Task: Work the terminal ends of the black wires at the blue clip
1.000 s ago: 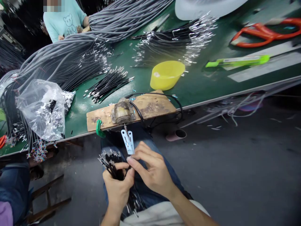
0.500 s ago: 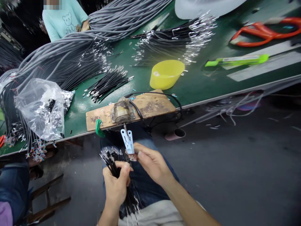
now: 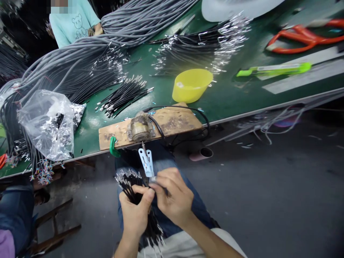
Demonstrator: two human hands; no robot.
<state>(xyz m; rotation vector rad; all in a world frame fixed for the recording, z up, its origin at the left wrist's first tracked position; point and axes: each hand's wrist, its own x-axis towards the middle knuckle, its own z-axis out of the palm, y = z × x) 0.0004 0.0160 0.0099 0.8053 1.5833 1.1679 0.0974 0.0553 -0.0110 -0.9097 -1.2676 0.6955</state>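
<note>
My left hand [image 3: 135, 211] is closed around a bundle of short black wires [image 3: 130, 184] with silvery ends; their other ends hang below the fist. Beside its thumb, my right hand [image 3: 173, 195] is pinched, its fingertips just under a pale blue clothespin [image 3: 146, 164]. What sits between those fingertips is too small and blurred to make out. The clothespin hangs from the thin shaft of a small, grimy motor [image 3: 141, 129]. That motor is fixed to a wooden board [image 3: 174, 120] at the table edge, where a green clamp [image 3: 114, 147] also grips.
On the green table [image 3: 228, 96] lie a pile of black wires [image 3: 125, 95], a yellow ring [image 3: 192, 86], a green cutter [image 3: 274, 69], orange-handled scissors [image 3: 303, 38], a plastic bag [image 3: 47, 123] and thick grey cables [image 3: 145, 21]. A person [image 3: 73, 23] is across the table.
My right hand has moved down from the clothespin's lower end toward my left thumb, its fingers now more curled. The left hand still holds the wires and has shifted slightly.
</note>
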